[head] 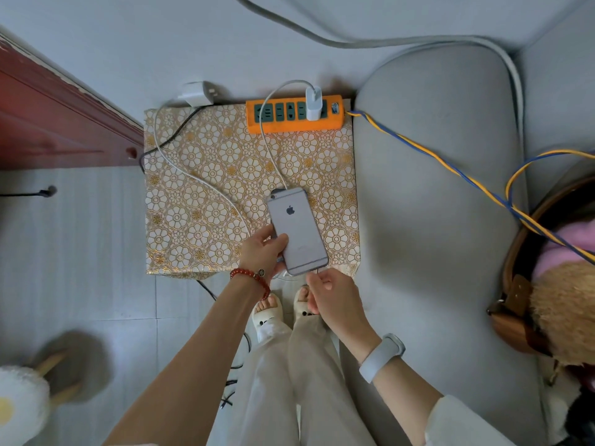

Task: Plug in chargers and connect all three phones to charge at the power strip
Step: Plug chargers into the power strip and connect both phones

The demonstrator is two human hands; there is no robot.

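Phone (297,231) face-down over bench (206,156), held at its 7 o'clock edge: left hand (262,251) grip clamped on phone. Right hand (325,284) at phone's 6 o'clock end, fingertips pinched at the port; plug itself too small to make out. White cable (267,136) runs to 12 o'clock, to charger (313,103) in orange power strip (294,114). Spare charger (195,93) lies off bench at 11. Another phone under this one, mostly hidden.

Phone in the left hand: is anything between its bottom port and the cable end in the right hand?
Nothing visible. The left hand holds the phone back side up, and the right hand pinches something right at its bottom edge, with no object between them. Whether the plug is seated cannot be told.
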